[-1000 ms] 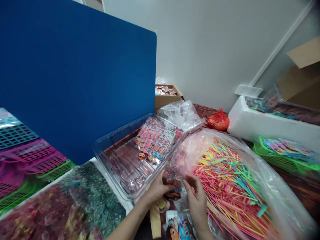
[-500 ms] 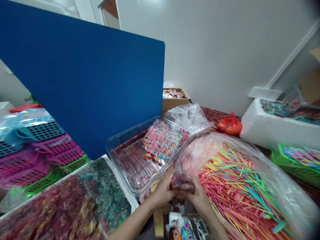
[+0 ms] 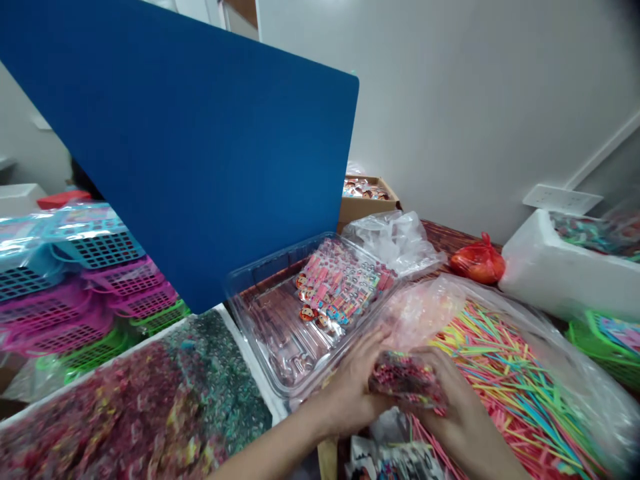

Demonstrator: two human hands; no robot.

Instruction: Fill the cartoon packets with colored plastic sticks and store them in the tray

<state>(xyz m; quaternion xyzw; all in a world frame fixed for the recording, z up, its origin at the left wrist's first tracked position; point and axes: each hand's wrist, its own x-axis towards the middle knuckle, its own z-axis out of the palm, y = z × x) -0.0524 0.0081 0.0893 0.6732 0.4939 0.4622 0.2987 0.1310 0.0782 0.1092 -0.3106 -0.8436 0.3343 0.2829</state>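
Currently we log packets (image 3: 345, 287) already overlapping in the clear tray (image 3: 273, 320), while one blurred bundle (image 3: 406, 381), gripped by the fingers of our left hand (image 3: 353, 385) and right hand (image 3: 453, 397), is beside it, not yet set down.

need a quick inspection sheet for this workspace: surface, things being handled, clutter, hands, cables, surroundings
Surface: dark wood-grain table, largely covered.
Things: bundle held up, contents too blurred to tell; packets overlapping in the clear tray.
Clutter: coloured strips in a clear bag; crumpled plastic; red bag beside the white box.
Hands: left hand and right hand both hold the bundle.
Cables: nothing seen.
Surroundings: blue panel behind the tray; stacked baskets at left; socket plate on the wall.
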